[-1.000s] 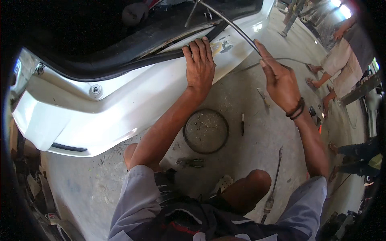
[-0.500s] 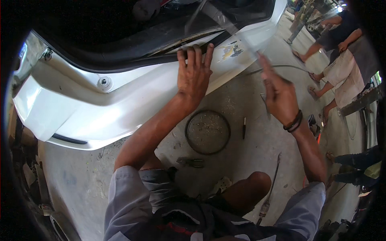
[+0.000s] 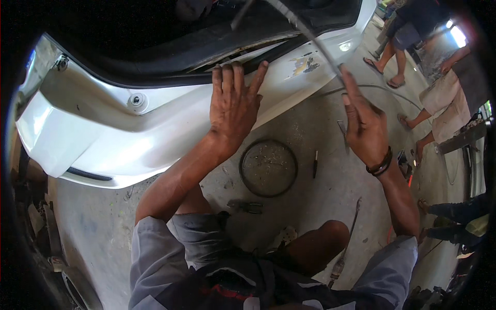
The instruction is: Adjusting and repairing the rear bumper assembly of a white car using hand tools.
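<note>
My left hand point(image 3: 233, 106) lies open with fingers apart, its fingertips on the black rubber seal point(image 3: 196, 77) along the rear opening of a white car point(image 3: 155, 137). Right of it, my right hand point(image 3: 367, 124) is closed around one end of a long, thin grey metal bar point(image 3: 320, 47). The bar slants up and left over the seal, then bends back at its far end like a hook, close to the picture's top. Motion smears it slightly. Between my hands, a patch of damaged paint point(image 3: 305, 65) shows on the bumper.
On the concrete floor lie a black ring point(image 3: 242, 168), pliers point(image 3: 245, 206), a dark pen-like tool point(image 3: 315, 164) and a long thin rod with a handle point(image 3: 338, 266). A hose point(image 3: 385, 86) runs off right. People in sandals point(image 3: 398, 80) stand at the right; a tyre point(image 3: 77, 289) is lower left.
My left hand has slid left along the seal. My right hand has shifted slightly right and down, and the bar is less blurred. A person at upper right has changed footing.
</note>
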Available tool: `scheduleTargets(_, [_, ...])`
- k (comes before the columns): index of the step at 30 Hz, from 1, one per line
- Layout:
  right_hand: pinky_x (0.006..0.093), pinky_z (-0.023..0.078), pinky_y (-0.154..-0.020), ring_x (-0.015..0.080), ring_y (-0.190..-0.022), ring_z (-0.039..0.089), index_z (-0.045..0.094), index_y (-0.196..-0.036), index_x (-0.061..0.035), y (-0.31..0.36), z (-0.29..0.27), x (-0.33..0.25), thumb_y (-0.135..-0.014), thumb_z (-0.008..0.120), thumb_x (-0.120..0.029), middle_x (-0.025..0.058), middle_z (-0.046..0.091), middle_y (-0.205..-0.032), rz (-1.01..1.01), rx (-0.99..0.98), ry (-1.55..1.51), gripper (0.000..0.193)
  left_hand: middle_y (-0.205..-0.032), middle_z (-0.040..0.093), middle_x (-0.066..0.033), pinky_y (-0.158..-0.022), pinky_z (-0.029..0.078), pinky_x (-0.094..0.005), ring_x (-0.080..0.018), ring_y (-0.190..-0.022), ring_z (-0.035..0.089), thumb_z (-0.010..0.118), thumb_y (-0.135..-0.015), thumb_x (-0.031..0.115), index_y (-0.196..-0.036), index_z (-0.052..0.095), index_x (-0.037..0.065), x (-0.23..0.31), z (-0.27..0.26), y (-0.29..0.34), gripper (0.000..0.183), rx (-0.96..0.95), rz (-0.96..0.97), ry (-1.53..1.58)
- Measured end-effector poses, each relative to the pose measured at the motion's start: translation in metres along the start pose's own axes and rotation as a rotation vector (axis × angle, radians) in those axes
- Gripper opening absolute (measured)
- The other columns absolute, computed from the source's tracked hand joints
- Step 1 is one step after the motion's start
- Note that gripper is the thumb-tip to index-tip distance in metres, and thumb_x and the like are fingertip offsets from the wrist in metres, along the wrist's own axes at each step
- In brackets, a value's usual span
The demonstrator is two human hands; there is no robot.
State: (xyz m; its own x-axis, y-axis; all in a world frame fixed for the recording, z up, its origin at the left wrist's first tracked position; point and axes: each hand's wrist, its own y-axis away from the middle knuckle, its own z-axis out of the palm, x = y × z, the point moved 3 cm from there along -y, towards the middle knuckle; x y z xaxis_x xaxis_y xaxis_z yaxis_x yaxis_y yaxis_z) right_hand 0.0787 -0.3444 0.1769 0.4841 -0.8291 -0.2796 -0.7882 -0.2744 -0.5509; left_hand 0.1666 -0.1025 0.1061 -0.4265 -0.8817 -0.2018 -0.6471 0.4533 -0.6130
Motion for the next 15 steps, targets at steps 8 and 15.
scheduleTargets(8, [0.0347, 0.054, -0.094, 0.0375, -0.119, 0.067, 0.052, -0.149, -0.0080, -0.004, 0.002, -0.007, -0.105, 0.054, -0.006, 0.0199, 0.063, -0.139, 0.041, 0.099, -0.075, 0.044, -0.133, 0.046, -0.0248, -0.113, 0.036, -0.0547, -0.0406, -0.124, 0.047, 0.078, -0.088, 0.038, -0.161, 0.033, 0.025, -0.001, 0.001, 0.008, 0.087, 0.037, -0.001, -0.055])
scheduleTargets(15, [0.0390, 0.056, -0.097, 0.0364, -0.121, 0.065, 0.049, -0.152, -0.0126, -0.010, 0.000, -0.011, -0.103, 0.052, -0.001, 0.0204, 0.061, -0.140, -0.093, 0.121, -0.064, 0.051, -0.133, 0.048, -0.0206, -0.116, 0.034, -0.0544, -0.0338, -0.125, 0.049, 0.079, -0.086, 0.041, -0.157, 0.033, 0.001, -0.015, -0.015, 0.002, 0.094, -0.072, -0.057, 0.060])
